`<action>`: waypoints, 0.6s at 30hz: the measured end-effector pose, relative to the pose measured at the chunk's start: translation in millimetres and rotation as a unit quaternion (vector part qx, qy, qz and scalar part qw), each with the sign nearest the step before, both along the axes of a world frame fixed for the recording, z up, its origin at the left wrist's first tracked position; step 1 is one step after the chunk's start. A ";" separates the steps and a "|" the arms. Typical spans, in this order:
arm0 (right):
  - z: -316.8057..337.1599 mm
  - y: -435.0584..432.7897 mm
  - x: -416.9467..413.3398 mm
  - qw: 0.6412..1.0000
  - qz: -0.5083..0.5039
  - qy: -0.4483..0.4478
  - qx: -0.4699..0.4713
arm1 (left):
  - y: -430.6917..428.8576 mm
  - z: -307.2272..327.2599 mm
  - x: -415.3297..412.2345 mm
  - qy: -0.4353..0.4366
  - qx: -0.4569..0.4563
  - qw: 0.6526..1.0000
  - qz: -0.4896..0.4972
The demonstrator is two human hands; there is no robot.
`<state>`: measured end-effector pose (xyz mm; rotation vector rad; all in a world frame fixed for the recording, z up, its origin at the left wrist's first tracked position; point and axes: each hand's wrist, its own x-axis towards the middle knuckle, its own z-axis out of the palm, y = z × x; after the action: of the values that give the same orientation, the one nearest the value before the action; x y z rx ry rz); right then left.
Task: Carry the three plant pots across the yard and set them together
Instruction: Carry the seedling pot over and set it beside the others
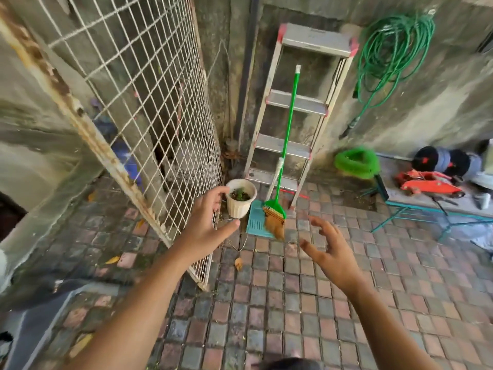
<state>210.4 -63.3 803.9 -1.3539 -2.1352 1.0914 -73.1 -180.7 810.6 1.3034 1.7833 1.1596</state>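
Both arms reach out, left hand (206, 222) and right hand (332, 252) spread and empty, toward a white pot (241, 198) on the paving between a leaning wire panel (138, 84) and a broom (280, 188) with its dustpan (256, 220).

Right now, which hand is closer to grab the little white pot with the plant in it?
The left hand, probably. Its open fingers already overlap the rim of the small white ribbed plastic pot by the rusty wire mesh panel. The right hand is open too, but farther off, below the green broom.
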 end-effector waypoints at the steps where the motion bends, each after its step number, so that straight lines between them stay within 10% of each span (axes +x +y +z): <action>1: -5.6 26.6 -3.4 1.000 0.012 -0.011 0.002 | 19.6 -6.3 0.7 0.007 0.002 1.000 0.007; 18: -143.3 436.6 -99.0 0.962 0.231 -0.120 -0.078 | 290.3 -162.6 8.5 -0.101 -0.094 0.945 0.297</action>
<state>111.4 373.3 660.7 -1.1249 -2.6843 1.3500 -64.5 109.5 648.0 0.5148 2.1322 1.3288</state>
